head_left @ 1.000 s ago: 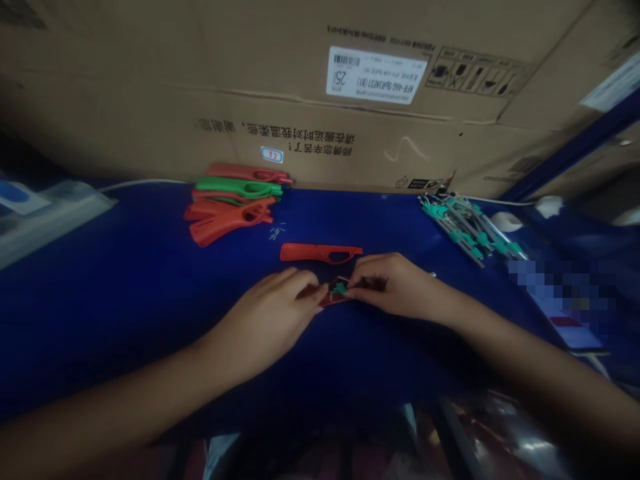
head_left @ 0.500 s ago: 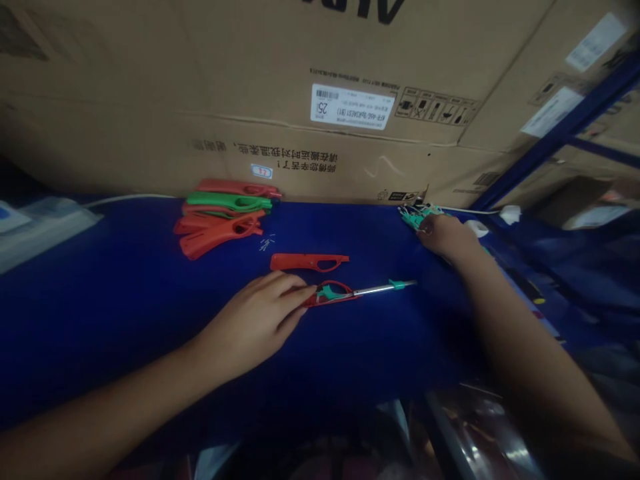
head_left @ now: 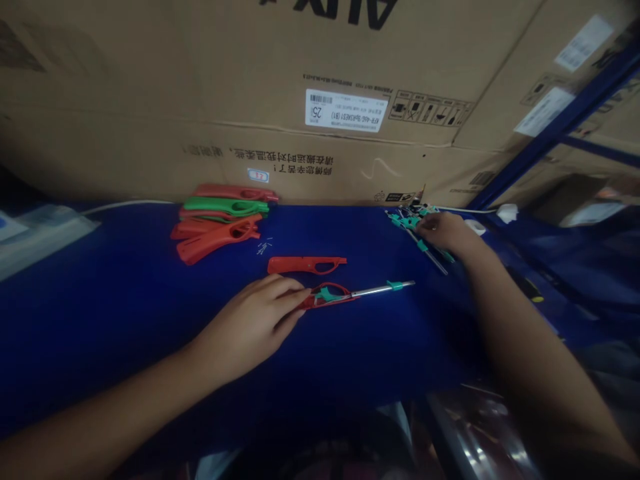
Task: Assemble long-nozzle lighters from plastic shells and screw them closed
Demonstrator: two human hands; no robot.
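Note:
My left hand (head_left: 267, 310) is closed on the red handle half of a long-necked lighter (head_left: 333, 299), low over the blue table. A green trigger shows inside the handle, and a silver tube with a green clip runs out to the right. Just beyond lies another red handle half (head_left: 306, 265). My right hand (head_left: 445, 233) is at the pile of green and white lighter parts (head_left: 411, 217), its fingers bent together. What they pinch is hidden. Out of the pile a second metal tube (head_left: 434, 258) with a green clip slants toward me.
Red and green lighter handles (head_left: 220, 223) are stacked at the back left, with tiny pins (head_left: 264, 247) beside them. A large cardboard box (head_left: 240, 87) stands along the table's back edge. Plastic bags (head_left: 50, 230) lie far left; a blue rack post (head_left: 520, 157) rises on the right.
A metal tube with a green clip now sticks out from the parts pile under my right hand, and the pile is more spread. My left hand keeps its hold on the lighter.

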